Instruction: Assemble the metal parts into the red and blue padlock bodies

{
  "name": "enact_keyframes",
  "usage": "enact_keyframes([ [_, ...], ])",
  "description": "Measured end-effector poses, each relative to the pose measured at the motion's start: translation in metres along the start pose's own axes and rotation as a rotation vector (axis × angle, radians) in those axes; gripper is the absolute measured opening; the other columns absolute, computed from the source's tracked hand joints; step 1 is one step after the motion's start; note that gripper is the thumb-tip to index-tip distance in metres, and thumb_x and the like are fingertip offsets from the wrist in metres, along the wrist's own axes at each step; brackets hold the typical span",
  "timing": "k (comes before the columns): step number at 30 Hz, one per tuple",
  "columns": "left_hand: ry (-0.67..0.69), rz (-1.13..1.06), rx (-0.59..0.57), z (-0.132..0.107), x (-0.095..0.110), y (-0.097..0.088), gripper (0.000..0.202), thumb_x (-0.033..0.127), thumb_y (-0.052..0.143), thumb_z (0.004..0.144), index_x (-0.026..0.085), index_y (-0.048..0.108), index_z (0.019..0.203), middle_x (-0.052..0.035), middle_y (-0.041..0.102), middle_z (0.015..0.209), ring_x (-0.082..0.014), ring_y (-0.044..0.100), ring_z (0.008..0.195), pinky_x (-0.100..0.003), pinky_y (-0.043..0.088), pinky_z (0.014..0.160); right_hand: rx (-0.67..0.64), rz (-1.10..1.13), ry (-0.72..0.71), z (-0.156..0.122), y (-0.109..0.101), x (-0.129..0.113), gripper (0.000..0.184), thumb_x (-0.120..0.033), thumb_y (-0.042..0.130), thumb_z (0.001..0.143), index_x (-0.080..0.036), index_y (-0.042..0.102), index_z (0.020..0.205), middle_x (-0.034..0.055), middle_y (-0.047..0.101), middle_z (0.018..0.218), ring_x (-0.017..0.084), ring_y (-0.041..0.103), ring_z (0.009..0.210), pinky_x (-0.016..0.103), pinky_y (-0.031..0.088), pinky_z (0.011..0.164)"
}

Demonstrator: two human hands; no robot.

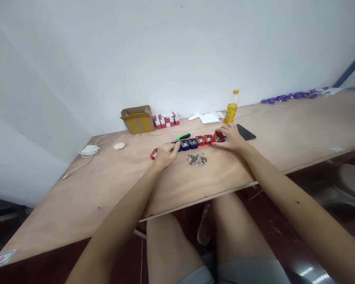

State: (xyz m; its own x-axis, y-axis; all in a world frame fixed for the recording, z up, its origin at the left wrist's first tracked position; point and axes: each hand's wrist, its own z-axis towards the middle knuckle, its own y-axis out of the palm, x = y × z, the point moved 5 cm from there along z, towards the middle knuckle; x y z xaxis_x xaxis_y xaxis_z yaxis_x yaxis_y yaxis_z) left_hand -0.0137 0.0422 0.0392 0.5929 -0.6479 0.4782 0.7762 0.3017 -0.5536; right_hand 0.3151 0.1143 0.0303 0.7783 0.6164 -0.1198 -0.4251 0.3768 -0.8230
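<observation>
Red plastic cases (200, 139) look light and stiff, easily pinched by their rims, with the right hand (229, 138) cupping one and the left hand (165, 155) apart, beside a blue case (185, 145), its grip unclear.

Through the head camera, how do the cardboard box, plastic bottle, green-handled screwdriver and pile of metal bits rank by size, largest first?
1. Open brown cardboard box
2. Clear plastic bottle of yellow drink
3. Green-handled screwdriver and small heap of silver metal parts: too close to rank, since the heap sits nearer the camera.

Left hand (165, 155) hides part of case row (192, 143); loose metal bits (197, 159) unidentifiable.
</observation>
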Motion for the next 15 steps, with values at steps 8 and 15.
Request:
enact_keyframes([
  [8, -0.164, 0.292, 0.250, 0.003, -0.047, -0.055, 0.058, 0.046, 0.047, 0.106, 0.023, 0.032, 0.055, 0.0010, 0.037, 0.052, -0.0135, 0.032, 0.053, -0.035, 0.025, 0.061, -0.068, -0.028, 0.150, -0.005, 0.010, 0.017, 0.049, -0.062, 0.079, 0.084, -0.021, 0.079, 0.111, 0.0178, 0.075, 0.111, 0.046, 0.056, 0.115, 0.051, 0.040, 0.092],
  [15, -0.409, 0.317, 0.337, -0.009, -0.080, -0.071, 0.054, 0.040, 0.044, 0.106, 0.024, 0.044, 0.055, -0.0030, 0.050, 0.055, -0.0183, 0.051, 0.061, -0.034, 0.036, 0.068, 0.018, -0.014, 0.129, 0.001, 0.007, 0.009, 0.037, -0.058, 0.073, 0.091, -0.022, 0.080, 0.093, 0.0141, 0.078, 0.106, 0.043, 0.056, 0.117, 0.055, 0.037, 0.097],
])
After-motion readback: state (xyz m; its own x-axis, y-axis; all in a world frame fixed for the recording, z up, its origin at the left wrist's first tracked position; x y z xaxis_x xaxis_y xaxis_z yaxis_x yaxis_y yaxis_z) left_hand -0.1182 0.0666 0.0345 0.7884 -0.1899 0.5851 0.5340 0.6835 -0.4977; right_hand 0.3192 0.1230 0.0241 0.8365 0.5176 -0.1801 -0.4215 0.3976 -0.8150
